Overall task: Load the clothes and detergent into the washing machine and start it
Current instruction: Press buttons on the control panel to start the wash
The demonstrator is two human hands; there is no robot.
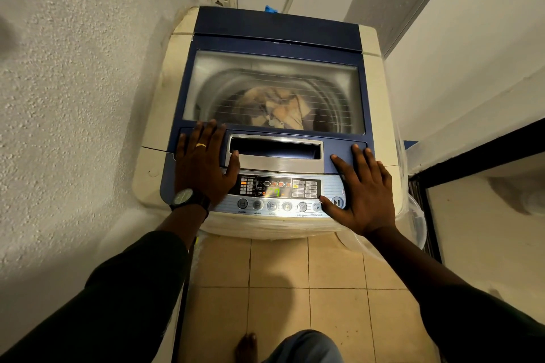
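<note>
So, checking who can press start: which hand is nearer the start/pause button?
Right. The right hand lies flat with its thumb right at the start/pause button; the left hand rests flat at the opposite, left end of the control panel.

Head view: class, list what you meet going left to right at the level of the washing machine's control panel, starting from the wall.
Textured wall → left hand, flat on the washer → lit display → right hand, also flat.
</note>
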